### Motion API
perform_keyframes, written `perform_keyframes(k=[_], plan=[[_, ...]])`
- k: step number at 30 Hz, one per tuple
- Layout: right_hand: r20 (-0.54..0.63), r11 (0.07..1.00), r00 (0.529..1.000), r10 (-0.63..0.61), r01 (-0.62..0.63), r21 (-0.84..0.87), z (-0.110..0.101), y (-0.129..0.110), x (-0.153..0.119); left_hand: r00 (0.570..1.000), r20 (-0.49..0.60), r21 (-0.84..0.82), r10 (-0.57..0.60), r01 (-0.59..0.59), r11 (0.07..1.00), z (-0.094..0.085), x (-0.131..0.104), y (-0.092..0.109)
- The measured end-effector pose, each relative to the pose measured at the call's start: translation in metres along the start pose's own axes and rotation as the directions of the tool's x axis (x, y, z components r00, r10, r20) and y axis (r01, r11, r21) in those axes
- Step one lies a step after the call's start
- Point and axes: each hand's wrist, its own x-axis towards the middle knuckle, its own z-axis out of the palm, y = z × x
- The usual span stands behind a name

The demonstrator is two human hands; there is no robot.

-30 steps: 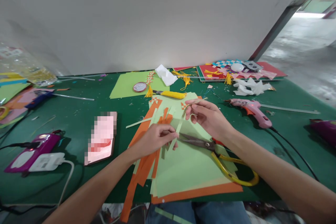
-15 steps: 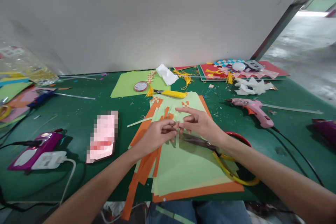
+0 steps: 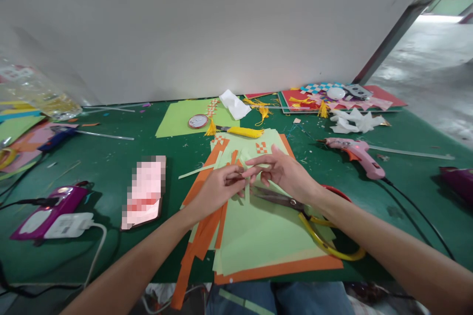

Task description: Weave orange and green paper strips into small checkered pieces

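Note:
My left hand (image 3: 226,183) is closed in a pinch above the light green paper sheets (image 3: 266,241). A narrow light green paper strip (image 3: 247,194) shows at its fingertips, partly hidden by the fingers. My right hand (image 3: 283,171) is open, thumb raised and fingers apart, its index finger reaching to the left fingertips. Beneath the right wrist lie scissors (image 3: 275,198) with yellow and red handles. Orange paper strips (image 3: 201,236) lie beside and under my left hand. A small orange and white checked woven piece (image 3: 261,147) rests beyond the right hand.
A yellow cutter (image 3: 246,132) and a round tin (image 3: 198,121) lie farther back. At the right is a pink glue gun (image 3: 356,152) with a cable; at the left, a phone (image 3: 146,192) and a purple power adapter (image 3: 55,211). White tissue (image 3: 234,104) sits near the wall.
My right hand has opened: the thumb has lifted away from the fingers and the palm has turned upward. My left hand has shifted slightly left and stays pinched.

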Motion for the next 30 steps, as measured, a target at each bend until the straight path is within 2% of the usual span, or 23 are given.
perform_keyframes(k=[6,12,19,22,27,30], plan=[[0.014,0.983,0.999,-0.041,0.043,-0.179,0.0,0.004,0.001,1.0,-0.001,-0.037,0.013,-0.013,0.999,0.0,0.001,0.002],[-0.052,0.964,0.999,-0.009,-0.005,-0.265,0.001,0.002,0.0,0.994,-0.108,0.009,-0.015,0.016,1.0,-0.001,0.002,0.002],[-0.115,0.841,0.993,-0.023,-0.042,-0.54,-0.001,0.003,0.0,0.992,-0.125,-0.04,-0.029,0.024,0.999,0.0,0.001,0.003],[-0.121,0.837,0.992,0.02,-0.083,-0.541,-0.002,0.007,0.0,0.992,-0.125,-0.007,-0.018,0.017,1.0,0.001,0.0,0.005],[-0.097,0.859,0.993,0.068,-0.108,-0.5,-0.001,0.014,0.0,0.982,-0.19,0.082,-0.018,0.035,0.996,0.002,-0.001,0.003],[-0.116,0.852,0.99,0.083,-0.131,-0.507,0.002,0.015,-0.001,0.986,-0.164,0.086,-0.013,0.027,0.996,0.003,-0.001,0.002]])
